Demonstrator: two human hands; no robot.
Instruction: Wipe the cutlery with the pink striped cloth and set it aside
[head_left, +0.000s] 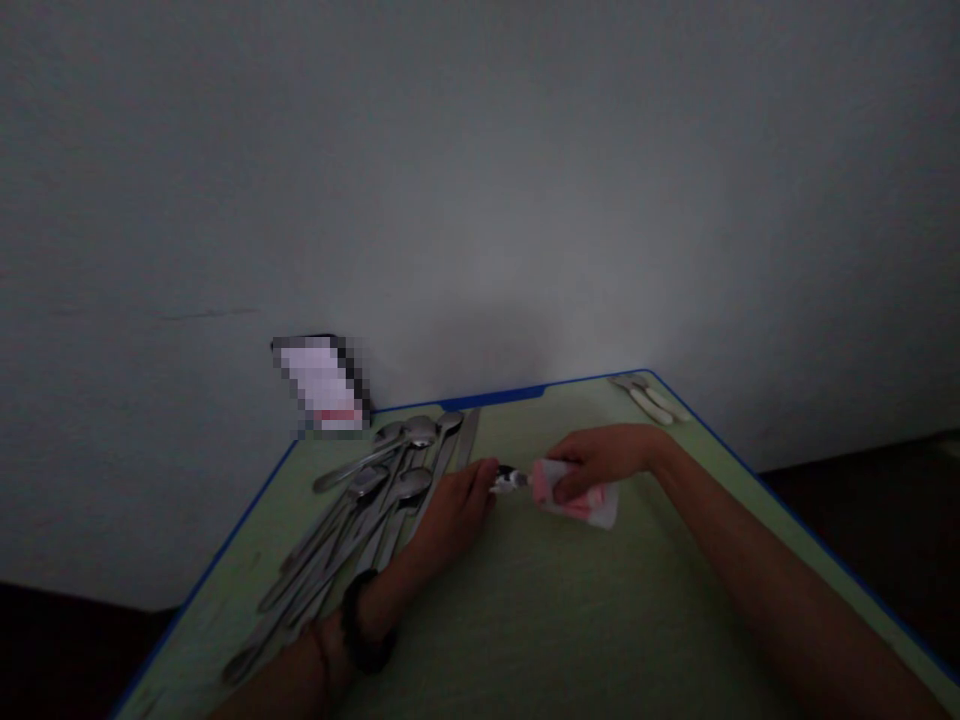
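My left hand (pixel 457 515) is closed around one end of a shiny piece of cutlery (pixel 510 481). Its exact kind is hidden by the fingers. From the right, my right hand (pixel 592 462) grips a folded pink-and-white cloth (pixel 574 505), which wraps the other end of that piece. Both hands are just above the table, close together. Beside my left hand lies a loose pile of metal spoons (pixel 412 484) and other long-handled cutlery, partly covered by my left hand and forearm.
The green table (pixel 525 620) has a blue rim and stands against a grey wall (pixel 480 200). At the back right corner lie white-handled cutlery pieces (pixel 651 403). A blurred-out phone-like device (pixel 319 380) leans on the wall at the back left.
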